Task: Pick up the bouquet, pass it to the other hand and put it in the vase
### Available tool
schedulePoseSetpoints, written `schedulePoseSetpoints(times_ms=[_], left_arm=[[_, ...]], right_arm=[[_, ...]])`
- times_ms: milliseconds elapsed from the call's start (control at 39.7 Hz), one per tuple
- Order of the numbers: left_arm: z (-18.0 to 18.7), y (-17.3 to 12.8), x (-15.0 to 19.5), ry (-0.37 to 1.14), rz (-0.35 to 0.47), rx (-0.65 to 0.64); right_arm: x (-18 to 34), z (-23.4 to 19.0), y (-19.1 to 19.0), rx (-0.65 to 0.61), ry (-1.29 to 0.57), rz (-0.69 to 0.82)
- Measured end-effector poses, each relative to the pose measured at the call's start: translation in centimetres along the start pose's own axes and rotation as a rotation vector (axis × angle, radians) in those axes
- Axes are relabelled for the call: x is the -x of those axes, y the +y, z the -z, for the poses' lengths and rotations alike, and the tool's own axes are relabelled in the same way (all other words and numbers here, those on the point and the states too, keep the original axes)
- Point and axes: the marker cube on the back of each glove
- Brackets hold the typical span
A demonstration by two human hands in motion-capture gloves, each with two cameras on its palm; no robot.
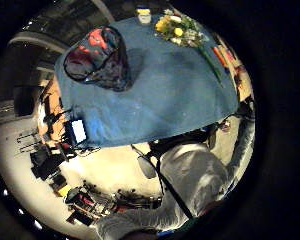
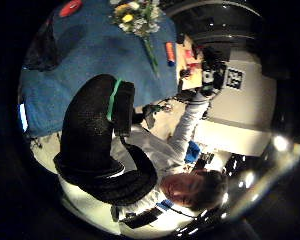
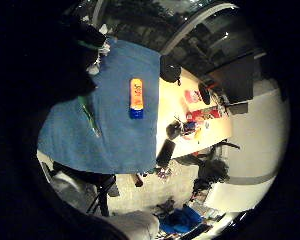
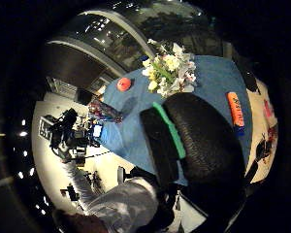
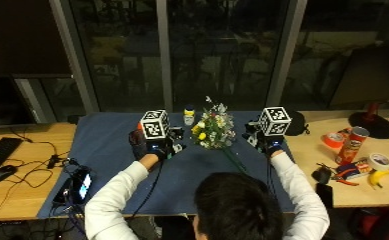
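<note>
The bouquet [image 5: 212,131] of yellow and white flowers lies on the blue cloth [image 5: 107,145] at mid-table, blooms toward the window and green stems [image 5: 232,160] toward the person. It also shows in the palm views [image 1: 180,27] [image 4: 169,70]. My left hand [image 5: 153,145] hovers left of the blooms and holds nothing. A dark patterned vase [image 1: 97,57] stands upright just under it, hidden in the outside view. My right hand [image 5: 266,142] hovers right of the bouquet, also holding nothing. Both hands are apart from the flowers.
A small bottle [image 5: 189,115] stands behind the bouquet. A tube [image 3: 136,97] lies on the cloth beside the stems. A phone [image 5: 82,184] sits at the cloth's front left. A can [image 5: 357,140], tape and a banana [image 5: 378,177] are at the right.
</note>
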Motion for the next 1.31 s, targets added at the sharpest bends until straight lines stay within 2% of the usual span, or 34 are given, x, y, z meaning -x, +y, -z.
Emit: schedulePoseSetpoints(times_ms=[252, 353, 504, 630, 781, 882, 983, 1083, 1184, 1235, 1310], left_arm=[[-0.1, -0.2, 0.4, -0.081, -0.009, -0.015], [-0.3, -0.3, 1.0, -0.055, -0.005, -0.011], [-0.4, -1.6, 1.7, 0.015, 0.013, -0.013], [-0.1, -2.4, 1.7, 0.03, 0.01, -0.043], [0.3, -1.9, 1.2, 0.022, -0.002, -0.049], [0.6, -1.2, 0.8, 0.012, -0.009, -0.027], [0.7, -1.1, 0.5, 0.004, -0.027, -0.024], [0.5, -1.3, 0.6, 0.002, -0.026, 0.019], [-0.2, -1.7, 1.1, 0.012, -0.019, 0.057], [-0.4, -1.8, 1.3, 0.014, -0.021, 0.059], [-1.0, -2.2, 1.6, 0.02, -0.027, 0.062]], right_arm=[[1.9, -0.4, 0.4, 0.087, 0.072, 0.026], [2.0, -0.4, 0.6, 0.099, 0.06, 0.027], [1.7, 1.0, 1.2, 0.053, 0.084, 0.007], [1.4, 3.1, 2.3, 0.107, 0.082, -0.068], [-0.1, 4.1, 2.4, 0.218, 0.066, -0.271], [-0.7, 4.1, 2.0, 0.266, 0.041, -0.344], [-1.6, 2.9, 0.8, 0.328, -0.033, -0.406], [-1.8, 0.5, 0.9, 0.611, -0.141, -0.594], [-2.9, -3.5, -0.4, 0.684, -0.195, -0.706], [-3.0, -5.2, -0.8, 0.659, -0.22, -0.69], [-2.6, -7.7, -1.6, 0.463, -0.224, -0.589]])
